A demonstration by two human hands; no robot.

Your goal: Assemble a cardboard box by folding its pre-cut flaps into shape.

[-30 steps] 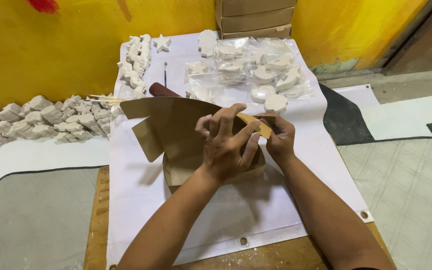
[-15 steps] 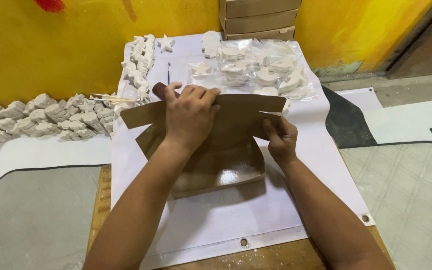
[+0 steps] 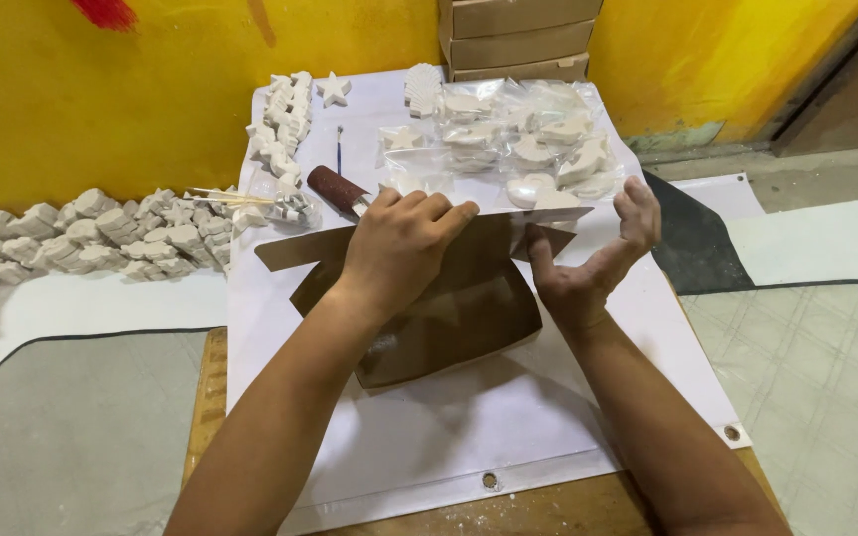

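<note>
Mid-fold on the brown cardboard box blank point(image 3: 449, 318), lying on the white sheet point(image 3: 508, 427) over the counter. Left hand point(image 3: 399, 243) flat, pressing the flap; right hand point(image 3: 598, 253) spread, just steadying the edge. Probably calls for creasing firmly next. White plaster shapes point(image 3: 518, 149) beyond.

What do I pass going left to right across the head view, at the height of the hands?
Heap of white plaster pieces by the yellow wall → bundle of thin wooden sticks → left hand pressing on the brown cardboard piece → right hand, fingers spread, at its right edge → dark mat.
</note>
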